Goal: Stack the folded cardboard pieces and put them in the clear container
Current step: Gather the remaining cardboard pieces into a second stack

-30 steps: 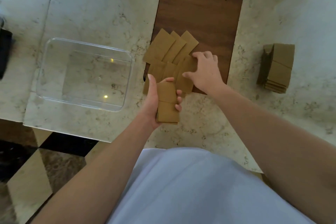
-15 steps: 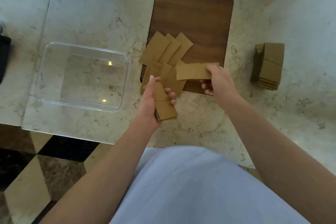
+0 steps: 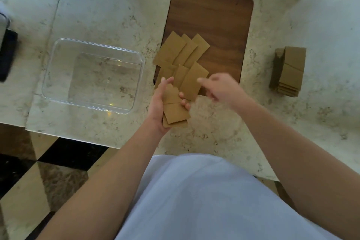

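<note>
My left hand (image 3: 158, 107) is shut on a small stack of folded brown cardboard pieces (image 3: 175, 110), held just above the counter's front part. Several loose cardboard pieces (image 3: 181, 50) lie fanned over the near left corner of a dark wooden board (image 3: 214, 15). My right hand (image 3: 222, 87) is blurred, its fingers apart and holding nothing, with the index finger at the right edge of the nearest loose piece (image 3: 191, 82). The clear container (image 3: 97, 44) stands to the left of the board with nothing in it.
A second stack of cardboard pieces (image 3: 289, 70) sits on the marble counter (image 3: 214, 134) right of the board. A dark object (image 3: 7, 54) lies at the far left. The counter's front edge runs close to my body, with tiled floor (image 3: 48, 171) below.
The piece my right hand lifted from the board now lies on the stack in my left hand. My right hand has let go and moved back over the loose pieces.
</note>
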A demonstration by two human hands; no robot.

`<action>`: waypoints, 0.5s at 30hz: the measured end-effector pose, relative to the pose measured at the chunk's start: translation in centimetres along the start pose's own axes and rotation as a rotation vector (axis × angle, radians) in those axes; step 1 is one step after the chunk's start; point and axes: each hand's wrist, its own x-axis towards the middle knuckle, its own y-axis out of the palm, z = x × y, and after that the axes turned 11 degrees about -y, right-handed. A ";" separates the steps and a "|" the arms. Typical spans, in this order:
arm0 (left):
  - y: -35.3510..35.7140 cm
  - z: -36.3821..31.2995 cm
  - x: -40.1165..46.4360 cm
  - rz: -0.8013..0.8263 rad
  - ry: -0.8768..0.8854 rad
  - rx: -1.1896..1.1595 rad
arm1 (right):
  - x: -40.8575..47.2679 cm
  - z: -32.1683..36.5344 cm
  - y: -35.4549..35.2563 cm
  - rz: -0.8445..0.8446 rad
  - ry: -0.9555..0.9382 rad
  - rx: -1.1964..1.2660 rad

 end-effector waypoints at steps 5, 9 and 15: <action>-0.9 0.1 -0.1 0.079 -0.064 0.000 | 4.8 -0.1 1.3 -0.127 -0.171 -0.382; -1.3 -0.1 0.1 0.033 -0.073 0.029 | 5.4 -0.7 3.3 -0.235 -0.232 -0.554; -1.9 -0.5 -0.3 0.044 -0.089 0.131 | 5.0 -0.9 3.4 -0.239 -0.186 -0.581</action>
